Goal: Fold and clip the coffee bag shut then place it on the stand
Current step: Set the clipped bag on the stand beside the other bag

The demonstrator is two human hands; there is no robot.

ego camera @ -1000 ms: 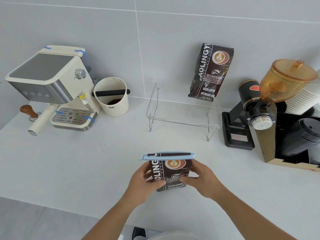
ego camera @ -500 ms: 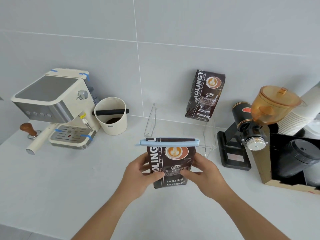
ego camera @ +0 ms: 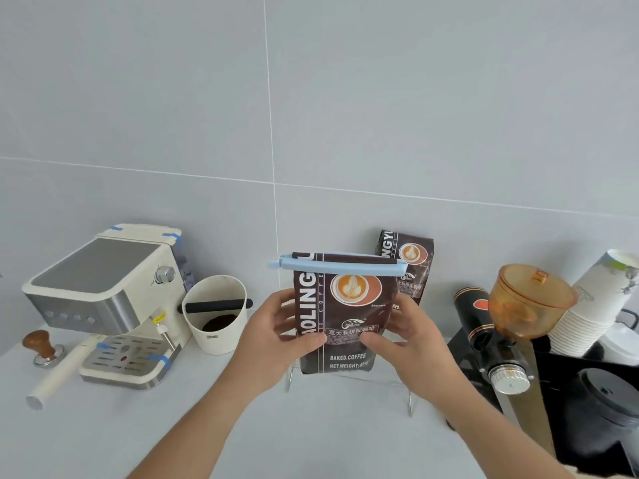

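Note:
A dark brown coffee bag (ego camera: 345, 316) stands upright in front of me, its folded top pinched by a long light-blue clip (ego camera: 337, 266). My left hand (ego camera: 276, 335) grips the bag's left side and my right hand (ego camera: 404, 335) grips its right side. The bag hangs over the clear stand (ego camera: 409, 397), whose thin legs show below the bag; most of the stand is hidden behind the bag and my hands. I cannot tell whether the bag's bottom touches the stand. A second coffee bag (ego camera: 411, 261) leans against the wall behind, on the stand's right part.
A cream espresso machine (ego camera: 107, 299) and a wooden tamper (ego camera: 39, 342) stand at the left. Next to them is a cream knock box (ego camera: 216, 314). A black grinder with an amber hopper (ego camera: 525, 305), stacked paper cups (ego camera: 594, 302) and a black box fill the right.
Both hands have carried the clipped bag up and away from me, from above the counter's near part to over the stand. The view has tilted upward.

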